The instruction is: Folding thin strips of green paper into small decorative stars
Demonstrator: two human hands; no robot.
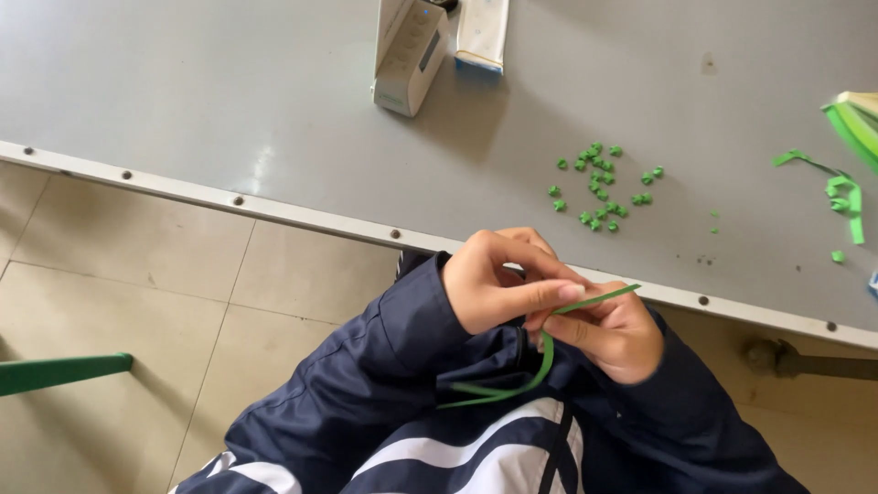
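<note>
Both of my hands meet just below the table's front edge, pinching a thin green paper strip (540,366). My left hand (498,279) grips the strip between thumb and forefinger. My right hand (615,334) holds it from the other side, fingers curled. One end of the strip sticks out to the upper right; the rest loops down over my dark blue, white-striped jacket. On the grey table (229,101) beyond my hands lies a cluster of several small green folded paper stars (600,187).
A white boxy device (409,55) and a white carton (482,35) stand at the table's far edge. More green strips (855,123) and green scraps (841,197) lie at the right. A green bar (59,372) juts in over the tiled floor at the left.
</note>
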